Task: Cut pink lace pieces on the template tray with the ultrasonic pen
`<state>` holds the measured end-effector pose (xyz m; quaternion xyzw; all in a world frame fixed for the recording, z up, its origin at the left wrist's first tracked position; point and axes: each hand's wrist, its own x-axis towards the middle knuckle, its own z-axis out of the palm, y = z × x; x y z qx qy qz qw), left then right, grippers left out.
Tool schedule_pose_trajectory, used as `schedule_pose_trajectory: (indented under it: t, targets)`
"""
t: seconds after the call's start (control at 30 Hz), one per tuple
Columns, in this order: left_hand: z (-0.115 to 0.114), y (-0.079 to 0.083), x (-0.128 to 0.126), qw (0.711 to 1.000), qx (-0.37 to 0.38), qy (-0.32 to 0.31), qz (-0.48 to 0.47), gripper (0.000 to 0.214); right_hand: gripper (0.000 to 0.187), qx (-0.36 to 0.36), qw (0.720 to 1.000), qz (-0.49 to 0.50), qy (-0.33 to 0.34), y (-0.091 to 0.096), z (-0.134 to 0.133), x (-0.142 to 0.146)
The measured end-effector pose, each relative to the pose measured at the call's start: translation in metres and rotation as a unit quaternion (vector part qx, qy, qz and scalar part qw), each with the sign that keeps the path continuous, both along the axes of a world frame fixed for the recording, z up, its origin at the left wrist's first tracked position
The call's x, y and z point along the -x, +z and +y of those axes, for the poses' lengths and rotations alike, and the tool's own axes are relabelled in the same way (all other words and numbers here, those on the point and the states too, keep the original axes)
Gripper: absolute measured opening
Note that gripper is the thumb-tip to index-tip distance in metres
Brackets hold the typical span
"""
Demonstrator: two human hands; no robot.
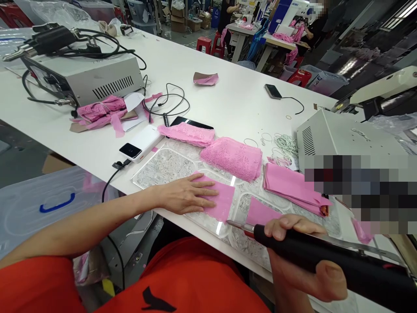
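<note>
My left hand [187,194] lies flat with fingers spread, pressing on a pink fabric piece [224,198] on a clear-edged, marble-patterned mat [164,165]. In my right hand [302,261] is a thick black-handled tool [289,243] with a thin pointed metal tip and a lever along its side. The tip sits close to the lower right corner of the fabric piece; I cannot tell whether it touches. Another pink piece [262,211] lies under the tool, partly hidden by my right hand. Beyond are folded pink lace pieces [232,157] and a stack of pink cut pieces [289,184].
A grey vented box [104,78] with a similar tool and cables stands left; another grey box [345,134] stands right. A white power bank [141,143], a pink bundle [104,111], elastic cord [286,145] and a phone [273,91] lie on the table. People sew behind.
</note>
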<state>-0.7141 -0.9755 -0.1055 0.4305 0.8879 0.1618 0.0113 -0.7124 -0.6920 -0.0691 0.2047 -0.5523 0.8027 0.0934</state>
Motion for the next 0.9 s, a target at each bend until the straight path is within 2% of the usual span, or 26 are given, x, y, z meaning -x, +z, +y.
schedule_pose_trajectory:
  t: [0.37,0.6,0.8,0.9]
  targets:
    - [0.000,-0.002,0.000,0.998,-0.057,0.000,0.011,0.038,0.028,0.000,1.000,0.005,0.006,0.001,-0.003,0.000]
    - [0.001,0.004,0.000,0.999,-0.034,0.000,-0.002,0.037,0.026,-0.013,1.000,0.011,0.003,0.001,-0.001,0.002]
    - [-0.021,0.016,-0.004,0.997,-0.049,0.053,-0.003,0.034,0.032,-0.001,1.000,0.005,-0.010,0.001,-0.002,0.005]
    - [-0.037,0.018,-0.009,0.996,-0.034,0.086,-0.006,0.033,0.034,0.010,1.000,-0.025,-0.002,-0.007,-0.001,0.004]
